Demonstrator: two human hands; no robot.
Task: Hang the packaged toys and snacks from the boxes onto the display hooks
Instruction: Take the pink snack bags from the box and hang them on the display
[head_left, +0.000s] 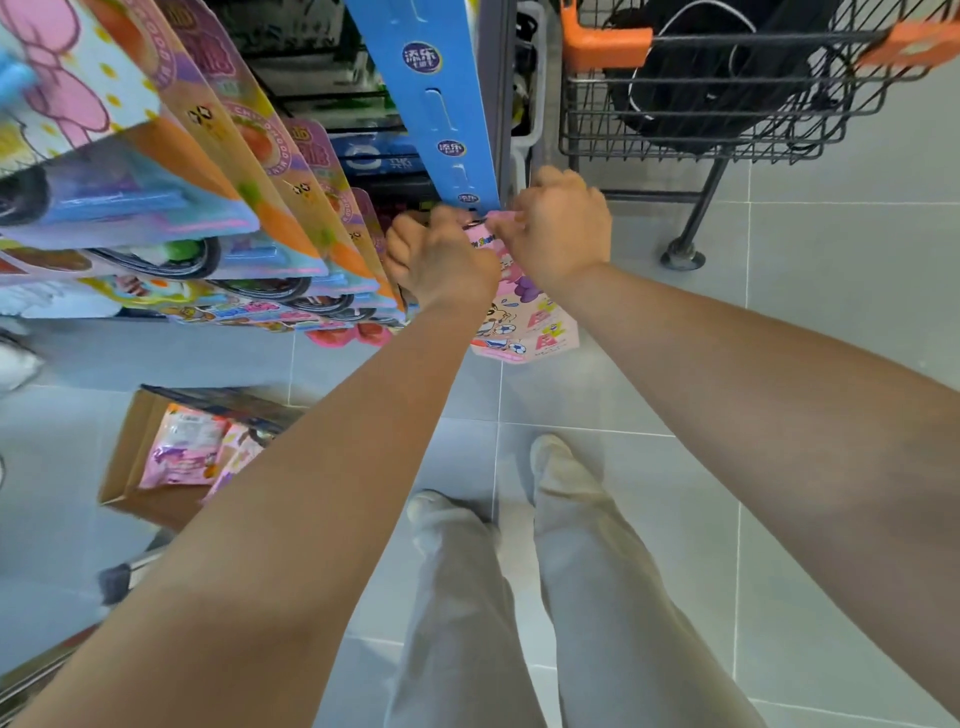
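Where the blue display strip reaches its lower end, a pink cartoon-printed packet is held up against it. Its top edge is at the strip's tip, its long axis runs down from there toward the floor, and its printed face is turned to the camera. The left hand and right hand meet at that top edge, one on each side of the strip's tip. Both sets of fingers are curled tight and pinch the packet's header, the fingertips tucked out of sight behind the knuckles. Whether the header sits on a hook cannot be told, since the hands cover that spot, and the left wrist hides the packet's left border. Left of the strip, carded toy packs hang in overlapping tiers, blurred and cut off by the frame edge. Behind the strip, dark shelves hold goods too dim to name. Below and left of the strip, on the grey tiled floor, an open cardboard box holds more pink packets, its right part hidden by the left forearm. Right of the strip stands a wire shopping trolley with orange corner pieces and a black bag inside, its top cut off. Straight below the strip, pale trousers and light shoes show between the forearms
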